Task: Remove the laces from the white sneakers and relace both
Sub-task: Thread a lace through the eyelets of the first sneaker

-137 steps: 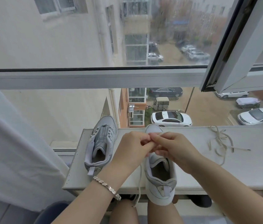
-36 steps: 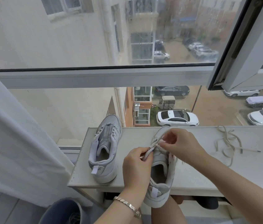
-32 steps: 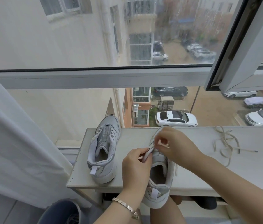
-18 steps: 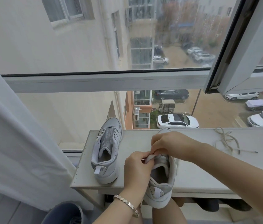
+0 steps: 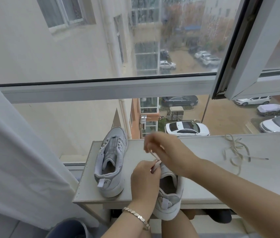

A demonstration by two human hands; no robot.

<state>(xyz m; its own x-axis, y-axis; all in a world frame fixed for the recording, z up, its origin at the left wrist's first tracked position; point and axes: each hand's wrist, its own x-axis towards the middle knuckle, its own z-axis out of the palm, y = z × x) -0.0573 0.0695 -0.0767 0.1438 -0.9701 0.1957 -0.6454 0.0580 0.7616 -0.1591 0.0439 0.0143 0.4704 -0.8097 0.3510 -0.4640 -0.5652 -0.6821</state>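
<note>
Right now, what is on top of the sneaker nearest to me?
On the sneaker, the left hand and right hand sit over its front, both pinching a white lace. Its heel opening shows; eyelets and toe are covered by the hands.

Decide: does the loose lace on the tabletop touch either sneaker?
No, the loose lace lies by itself on the right of the tabletop, clear of the left sneaker and the right sneaker.

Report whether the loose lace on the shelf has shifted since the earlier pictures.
No. The loose lace lies in the same tangle at the same spot by the far edge of the shelf.
</note>
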